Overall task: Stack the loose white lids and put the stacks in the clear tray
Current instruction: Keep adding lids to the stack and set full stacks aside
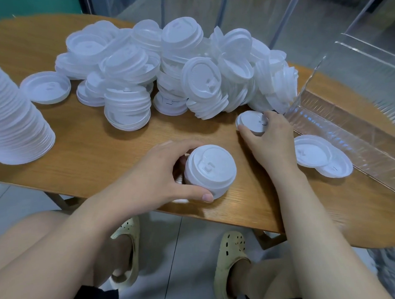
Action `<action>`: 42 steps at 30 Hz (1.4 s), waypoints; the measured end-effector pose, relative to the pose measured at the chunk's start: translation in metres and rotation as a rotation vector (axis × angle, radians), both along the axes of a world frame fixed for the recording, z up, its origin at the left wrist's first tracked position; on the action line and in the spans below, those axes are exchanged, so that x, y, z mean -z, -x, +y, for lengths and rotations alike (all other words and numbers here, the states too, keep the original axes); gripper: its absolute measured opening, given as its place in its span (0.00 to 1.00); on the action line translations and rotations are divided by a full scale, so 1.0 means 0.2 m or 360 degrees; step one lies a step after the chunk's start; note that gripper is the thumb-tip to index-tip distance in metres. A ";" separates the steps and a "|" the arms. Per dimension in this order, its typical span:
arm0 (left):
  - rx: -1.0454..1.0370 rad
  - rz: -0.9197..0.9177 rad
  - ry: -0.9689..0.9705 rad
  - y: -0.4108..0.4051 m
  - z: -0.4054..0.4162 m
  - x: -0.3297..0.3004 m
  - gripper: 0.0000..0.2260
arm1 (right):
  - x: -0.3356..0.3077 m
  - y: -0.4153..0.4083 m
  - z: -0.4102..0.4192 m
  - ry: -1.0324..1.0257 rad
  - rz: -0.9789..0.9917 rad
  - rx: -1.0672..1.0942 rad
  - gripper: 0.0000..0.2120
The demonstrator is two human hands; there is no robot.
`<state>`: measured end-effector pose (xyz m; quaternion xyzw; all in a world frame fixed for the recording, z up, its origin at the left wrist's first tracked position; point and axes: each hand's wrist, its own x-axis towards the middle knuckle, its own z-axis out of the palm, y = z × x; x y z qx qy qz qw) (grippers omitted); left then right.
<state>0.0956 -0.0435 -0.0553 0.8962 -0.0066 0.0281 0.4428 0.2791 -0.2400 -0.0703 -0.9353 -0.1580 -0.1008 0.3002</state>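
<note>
My left hand [157, 171] grips a short stack of white lids [211, 169] lying on its side near the table's front edge, thumb under it and fingers over the top. A little farther back my right hand [267, 138] pinches a single white lid [251, 121] flat on the table, thumb at its left rim and fingers at its right. A large heap of loose white lids [178, 69] fills the back of the table. The clear tray [339, 131] stands at the right, just beyond my right hand.
A tall stack of lids [14, 115] leans at the left edge. Two overlapping lids [322, 156] lie beside the tray's near wall. One lid [45, 87] sits apart left of the heap. The wooden table [91, 153] ends just past my forearms, with my legs below.
</note>
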 end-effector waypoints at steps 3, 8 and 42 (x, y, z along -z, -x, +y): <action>0.0002 0.0007 0.0018 0.00 0.00 0.00 0.35 | -0.02 0.02 -0.01 -0.0040 0.0001 -0.0010 0.26; -0.0009 0.0029 -0.0007 0.00 0.00 0.00 0.35 | -0.05 0.08 -0.02 -0.0089 -0.0016 -0.0110 0.32; 0.0020 -0.0107 -0.0011 0.00 -0.02 -0.01 0.35 | -0.17 0.36 -0.10 -0.0416 0.0326 -0.1181 0.30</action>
